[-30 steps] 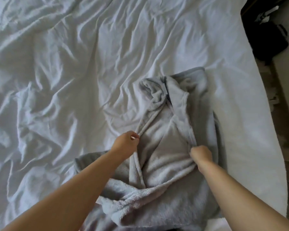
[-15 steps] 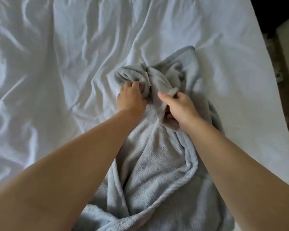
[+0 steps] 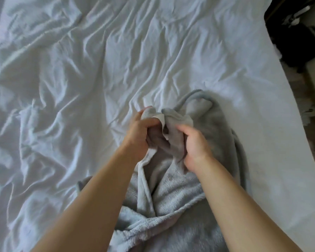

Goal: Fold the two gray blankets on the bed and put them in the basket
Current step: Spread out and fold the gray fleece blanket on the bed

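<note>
A fluffy gray blanket (image 3: pixel 173 193) lies crumpled on the white bed (image 3: pixel 80 88), near its right edge. Its far end is bunched and raised

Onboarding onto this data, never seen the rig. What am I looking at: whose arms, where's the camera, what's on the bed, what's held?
No machine here: a person works with bare hands. The camera sits on their head, looking forward and down, so the arms reach in from the bottom. The left hand and right hand both grip bunched folds of a gray blanket crumpled on a wrinkled white bed sheet. A black bag-like thing lies beyond the bed's right edge.
</note>
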A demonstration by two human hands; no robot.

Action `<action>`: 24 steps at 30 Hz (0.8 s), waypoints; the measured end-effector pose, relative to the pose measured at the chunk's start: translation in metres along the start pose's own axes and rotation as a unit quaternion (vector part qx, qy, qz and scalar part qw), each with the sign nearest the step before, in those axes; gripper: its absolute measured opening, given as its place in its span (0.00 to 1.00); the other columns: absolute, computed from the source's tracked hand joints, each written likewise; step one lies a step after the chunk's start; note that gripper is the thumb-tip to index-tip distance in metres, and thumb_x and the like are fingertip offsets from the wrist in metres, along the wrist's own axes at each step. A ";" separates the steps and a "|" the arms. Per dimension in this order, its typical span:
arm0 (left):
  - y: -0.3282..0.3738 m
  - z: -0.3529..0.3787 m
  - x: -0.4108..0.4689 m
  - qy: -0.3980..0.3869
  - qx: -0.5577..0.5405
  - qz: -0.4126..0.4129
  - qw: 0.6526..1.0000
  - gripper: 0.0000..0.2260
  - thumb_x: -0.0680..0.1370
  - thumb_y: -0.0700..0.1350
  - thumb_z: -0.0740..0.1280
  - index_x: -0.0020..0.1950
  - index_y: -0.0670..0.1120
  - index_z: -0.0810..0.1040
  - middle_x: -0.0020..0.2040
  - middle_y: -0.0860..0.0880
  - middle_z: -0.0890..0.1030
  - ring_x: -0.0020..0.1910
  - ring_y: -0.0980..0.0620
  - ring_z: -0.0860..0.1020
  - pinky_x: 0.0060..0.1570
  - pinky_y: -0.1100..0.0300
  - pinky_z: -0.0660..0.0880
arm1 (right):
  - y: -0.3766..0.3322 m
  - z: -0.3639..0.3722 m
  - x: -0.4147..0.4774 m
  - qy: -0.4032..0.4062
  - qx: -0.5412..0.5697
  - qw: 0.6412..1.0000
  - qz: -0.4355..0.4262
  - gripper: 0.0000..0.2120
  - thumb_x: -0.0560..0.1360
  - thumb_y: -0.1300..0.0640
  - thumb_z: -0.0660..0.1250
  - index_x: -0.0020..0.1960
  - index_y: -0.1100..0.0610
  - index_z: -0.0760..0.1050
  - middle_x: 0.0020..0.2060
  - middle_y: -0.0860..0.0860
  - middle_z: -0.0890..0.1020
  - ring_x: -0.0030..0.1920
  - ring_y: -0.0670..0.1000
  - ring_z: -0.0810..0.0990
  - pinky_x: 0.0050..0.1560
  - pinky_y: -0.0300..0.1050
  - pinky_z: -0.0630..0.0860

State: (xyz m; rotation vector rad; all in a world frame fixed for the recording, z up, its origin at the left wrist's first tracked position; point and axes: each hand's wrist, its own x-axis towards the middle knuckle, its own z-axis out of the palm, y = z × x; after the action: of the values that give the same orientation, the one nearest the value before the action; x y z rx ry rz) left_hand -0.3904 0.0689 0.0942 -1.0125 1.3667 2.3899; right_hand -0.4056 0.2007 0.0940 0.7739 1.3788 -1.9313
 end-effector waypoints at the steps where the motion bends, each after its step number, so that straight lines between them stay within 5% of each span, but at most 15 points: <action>1: 0.005 0.001 -0.017 -0.020 0.039 -0.002 0.999 0.24 0.63 0.39 0.68 0.59 0.48 0.75 0.37 0.45 0.82 0.36 0.44 0.81 0.40 0.45 0.78 | 0.000 0.009 -0.014 -0.033 -0.014 0.999 0.016 0.12 0.77 0.55 0.64 0.41 0.55 0.84 0.39 0.55 0.83 0.40 0.52 0.82 0.51 0.54 0.79; 3: 0.016 0.003 -0.051 -0.050 0.105 0.024 0.993 0.18 0.65 0.39 0.73 0.53 0.52 0.81 0.42 0.47 0.84 0.43 0.46 0.83 0.45 0.45 0.79 | -0.004 0.021 -0.044 -0.083 -0.016 0.995 0.049 0.12 0.79 0.52 0.62 0.45 0.54 0.82 0.39 0.53 0.84 0.42 0.50 0.82 0.50 0.48 0.80; 6: 0.045 0.010 -0.111 -0.068 0.184 0.084 0.977 0.07 0.71 0.47 0.72 0.47 0.50 0.85 0.46 0.42 0.84 0.46 0.43 0.82 0.50 0.47 0.75 | -0.022 0.030 -0.094 -0.169 0.046 0.979 0.105 0.12 0.75 0.49 0.67 0.44 0.57 0.83 0.38 0.52 0.84 0.38 0.48 0.82 0.35 0.44 0.81; 9: 0.075 0.018 -0.167 -0.061 0.223 0.158 0.960 0.16 0.72 0.57 0.69 0.45 0.44 0.84 0.45 0.37 0.83 0.43 0.42 0.81 0.45 0.51 0.75 | -0.042 0.041 -0.145 -0.215 0.144 0.960 0.105 0.11 0.74 0.56 0.67 0.50 0.63 0.82 0.39 0.56 0.84 0.38 0.51 0.83 0.40 0.47 0.83; 12: 0.106 0.032 -0.214 -0.030 0.291 0.262 0.920 0.13 0.79 0.53 0.64 0.37 0.54 0.84 0.36 0.55 0.84 0.35 0.60 0.81 0.33 0.71 0.74 | -0.058 0.053 -0.182 -0.217 0.186 0.958 0.024 0.11 0.72 0.62 0.63 0.49 0.66 0.80 0.39 0.58 0.82 0.37 0.52 0.83 0.41 0.43 0.83; 14: 0.122 0.036 -0.236 0.060 0.365 0.361 0.856 0.18 0.79 0.52 0.64 0.29 0.53 0.80 0.28 0.60 0.79 0.27 0.64 0.76 0.28 0.71 0.69 | -0.066 0.059 -0.197 -0.181 0.189 0.965 -0.030 0.09 0.74 0.61 0.59 0.42 0.63 0.76 0.32 0.57 0.80 0.32 0.51 0.82 0.35 0.40 0.81; 15: 0.128 0.036 -0.243 0.095 0.354 0.391 0.844 0.18 0.79 0.52 0.64 0.30 0.51 0.80 0.28 0.57 0.79 0.27 0.62 0.75 0.30 0.66 0.71 | -0.070 0.060 -0.203 -0.168 0.185 0.967 -0.047 0.11 0.75 0.60 0.57 0.39 0.62 0.75 0.30 0.56 0.80 0.31 0.52 0.82 0.34 0.39 0.80; 17: 0.137 0.035 -0.260 0.102 0.213 0.396 0.887 0.17 0.79 0.54 0.64 0.39 0.43 0.83 0.36 0.46 0.84 0.35 0.54 0.81 0.36 0.55 0.78 | -0.073 0.059 -0.216 -0.158 0.145 0.975 -0.054 0.16 0.76 0.57 0.56 0.36 0.62 0.77 0.27 0.56 0.80 0.31 0.55 0.81 0.34 0.40 0.77; 20: 0.139 0.034 -0.282 -0.029 -0.070 0.336 0.939 0.15 0.79 0.51 0.64 0.45 0.44 0.86 0.46 0.45 0.86 0.47 0.53 0.84 0.40 0.64 0.79 | -0.072 0.063 -0.240 -0.220 0.112 0.968 -0.032 0.24 0.78 0.52 0.53 0.35 0.63 0.80 0.26 0.55 0.81 0.28 0.50 0.82 0.29 0.35 0.77; 24: 0.134 0.043 -0.308 -0.072 -0.106 0.308 0.943 0.13 0.79 0.50 0.64 0.50 0.42 0.83 0.48 0.44 0.85 0.49 0.52 0.84 0.41 0.63 0.79 | -0.078 0.073 -0.279 -0.287 0.098 0.951 -0.060 0.27 0.74 0.42 0.64 0.62 0.63 0.78 0.59 0.61 0.80 0.60 0.57 0.80 0.64 0.49 0.73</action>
State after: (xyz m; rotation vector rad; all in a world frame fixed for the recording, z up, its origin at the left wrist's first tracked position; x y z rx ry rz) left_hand -0.2467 0.0766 0.4007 -0.4653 1.5694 3.0396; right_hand -0.2985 0.1944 0.3727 0.1748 0.9010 -2.1770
